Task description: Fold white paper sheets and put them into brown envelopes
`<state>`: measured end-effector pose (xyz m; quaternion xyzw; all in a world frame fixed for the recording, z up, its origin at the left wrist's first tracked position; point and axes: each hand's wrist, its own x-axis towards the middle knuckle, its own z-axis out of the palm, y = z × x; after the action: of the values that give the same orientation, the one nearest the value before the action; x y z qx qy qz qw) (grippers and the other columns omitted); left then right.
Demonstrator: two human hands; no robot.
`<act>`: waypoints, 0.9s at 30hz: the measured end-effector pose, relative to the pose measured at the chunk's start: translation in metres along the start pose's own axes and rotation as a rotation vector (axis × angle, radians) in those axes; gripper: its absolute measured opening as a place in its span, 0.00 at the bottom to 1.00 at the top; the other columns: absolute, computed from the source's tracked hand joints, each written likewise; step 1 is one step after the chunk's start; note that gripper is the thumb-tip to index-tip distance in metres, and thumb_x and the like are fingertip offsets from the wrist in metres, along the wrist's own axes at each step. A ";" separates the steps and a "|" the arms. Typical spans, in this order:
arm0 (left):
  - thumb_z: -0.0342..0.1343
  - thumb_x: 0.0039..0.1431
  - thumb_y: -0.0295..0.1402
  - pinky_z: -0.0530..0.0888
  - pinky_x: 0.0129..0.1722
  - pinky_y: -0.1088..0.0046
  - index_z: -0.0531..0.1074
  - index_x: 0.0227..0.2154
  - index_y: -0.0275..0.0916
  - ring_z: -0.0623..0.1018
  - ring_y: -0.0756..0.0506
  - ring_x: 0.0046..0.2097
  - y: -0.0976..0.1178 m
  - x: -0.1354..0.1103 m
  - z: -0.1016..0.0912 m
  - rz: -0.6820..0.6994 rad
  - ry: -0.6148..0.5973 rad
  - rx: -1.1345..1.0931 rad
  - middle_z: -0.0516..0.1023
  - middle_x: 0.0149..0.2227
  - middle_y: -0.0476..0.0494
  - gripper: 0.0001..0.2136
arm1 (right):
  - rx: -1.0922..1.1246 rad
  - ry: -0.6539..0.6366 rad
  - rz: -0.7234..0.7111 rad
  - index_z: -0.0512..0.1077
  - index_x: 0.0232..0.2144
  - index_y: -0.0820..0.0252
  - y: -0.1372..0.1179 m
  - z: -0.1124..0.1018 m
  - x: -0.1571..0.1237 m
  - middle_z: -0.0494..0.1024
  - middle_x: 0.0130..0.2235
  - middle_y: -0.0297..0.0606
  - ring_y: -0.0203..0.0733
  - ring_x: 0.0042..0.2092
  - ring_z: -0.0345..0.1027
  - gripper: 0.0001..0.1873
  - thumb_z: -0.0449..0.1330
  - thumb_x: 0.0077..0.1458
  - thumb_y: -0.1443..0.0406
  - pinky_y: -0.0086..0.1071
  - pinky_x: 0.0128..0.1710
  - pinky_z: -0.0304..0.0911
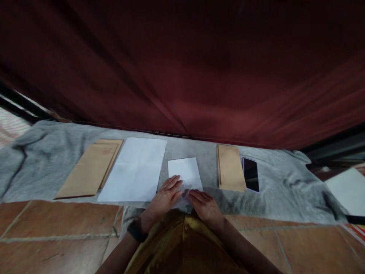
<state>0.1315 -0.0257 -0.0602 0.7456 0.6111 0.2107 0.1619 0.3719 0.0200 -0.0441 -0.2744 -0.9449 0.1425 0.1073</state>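
Observation:
A folded white sheet of paper (186,169) lies on the grey cloth in front of me, its near edge close to my body. My left hand (168,192) rests on its left part, fingers stretched out and lying flat. On the near right corner, my right hand (207,207) has its fingers bent and pressed together over the paper; its thumb is hidden. Left of the folded sheet lies a stack of larger white paper (135,167). To the right is a small pile of brown envelopes (231,167).
Larger brown envelopes (88,169) lie at the left on the grey cloth (285,182). A phone (251,174) with a dark screen sits beside the small envelopes. A dark red curtain (199,76) hangs behind. A white flat object (348,190) shows at the far right.

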 end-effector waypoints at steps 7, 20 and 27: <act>0.59 0.61 0.51 0.67 0.65 0.52 0.61 0.67 0.44 0.64 0.37 0.69 0.006 -0.044 -0.023 0.113 -0.079 -0.082 0.65 0.68 0.37 0.34 | 0.159 0.002 0.088 0.77 0.50 0.52 0.036 -0.012 -0.003 0.80 0.54 0.37 0.42 0.54 0.75 0.20 0.53 0.64 0.73 0.37 0.55 0.70; 0.48 0.68 0.41 0.74 0.36 0.71 0.77 0.37 0.40 0.82 0.44 0.35 0.012 -0.001 -0.009 -0.612 0.176 -0.219 0.83 0.34 0.45 0.15 | 0.460 0.232 0.497 0.74 0.34 0.56 0.060 0.011 0.032 0.80 0.31 0.36 0.43 0.32 0.74 0.13 0.53 0.64 0.57 0.32 0.33 0.68; 0.50 0.69 0.37 0.69 0.35 0.72 0.76 0.43 0.41 0.82 0.43 0.39 0.025 0.020 -0.015 -0.793 0.112 -0.038 0.83 0.38 0.42 0.11 | 0.213 0.180 0.625 0.74 0.35 0.56 0.051 0.014 0.053 0.82 0.33 0.37 0.44 0.34 0.77 0.11 0.54 0.66 0.61 0.31 0.34 0.63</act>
<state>0.1476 -0.0113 -0.0323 0.4361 0.8554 0.1833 0.2111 0.3492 0.0880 -0.0672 -0.5496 -0.7816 0.2416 0.1695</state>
